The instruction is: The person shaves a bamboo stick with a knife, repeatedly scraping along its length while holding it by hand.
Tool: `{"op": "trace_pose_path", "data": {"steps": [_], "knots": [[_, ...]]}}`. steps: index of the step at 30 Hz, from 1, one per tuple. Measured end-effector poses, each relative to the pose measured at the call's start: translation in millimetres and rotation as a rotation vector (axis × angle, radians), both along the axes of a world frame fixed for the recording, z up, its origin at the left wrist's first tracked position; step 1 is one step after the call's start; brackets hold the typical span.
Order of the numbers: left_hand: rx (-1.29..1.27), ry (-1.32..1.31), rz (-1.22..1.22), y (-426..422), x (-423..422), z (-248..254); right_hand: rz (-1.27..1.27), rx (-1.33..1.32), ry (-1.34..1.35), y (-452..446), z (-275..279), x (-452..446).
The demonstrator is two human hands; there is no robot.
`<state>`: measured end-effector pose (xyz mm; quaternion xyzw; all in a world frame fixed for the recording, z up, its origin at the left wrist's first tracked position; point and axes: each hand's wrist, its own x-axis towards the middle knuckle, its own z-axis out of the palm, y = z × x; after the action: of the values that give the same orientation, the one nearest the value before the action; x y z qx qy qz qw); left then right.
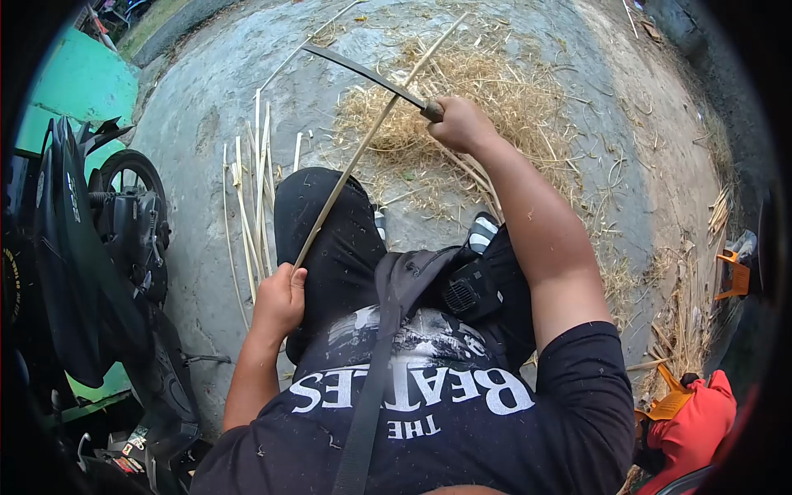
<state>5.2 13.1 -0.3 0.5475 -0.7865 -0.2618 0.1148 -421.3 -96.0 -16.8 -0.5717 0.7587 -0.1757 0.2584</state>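
Observation:
My left hand [279, 302] is closed around the lower end of a long pale bamboo strip [346, 175], which slants up and away to the right past my knee. The handle of a long, slightly curved knife [363, 71] is in my right hand [464, 124]. Its dark blade points to the left and crosses the strip near the strip's upper part. Whether the edge bites into the strip, I cannot tell. Beneath the blade and the strip's far end lies a heap of thin shavings [495, 103] on the ground.
Several bamboo strips [242, 206] lie left of my knee. A parked motorcycle [91, 247] stands at the left, by a green wall [87, 78]. Right of me are more split strips [685, 318], orange plastic pieces [733, 275] and a red cloth [701, 429].

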Motion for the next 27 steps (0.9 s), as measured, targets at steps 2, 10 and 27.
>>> {"op": "trace_pose_path", "data": {"steps": [2, 10, 27], "knots": [[-0.019, -0.026, -0.009, -2.4, -0.3, 6.3, 0.032, -0.024, 0.092, 1.0, 4.1, -8.9], [0.026, -0.014, -0.021, -2.0, 3.0, -1.2, 0.458, -0.223, 0.296, 35.9, 27.1, 39.7], [-0.039, -0.003, -0.036, 0.1, 7.0, -8.7, 0.429, -0.319, 0.427, 21.3, 19.0, 8.6]]}}
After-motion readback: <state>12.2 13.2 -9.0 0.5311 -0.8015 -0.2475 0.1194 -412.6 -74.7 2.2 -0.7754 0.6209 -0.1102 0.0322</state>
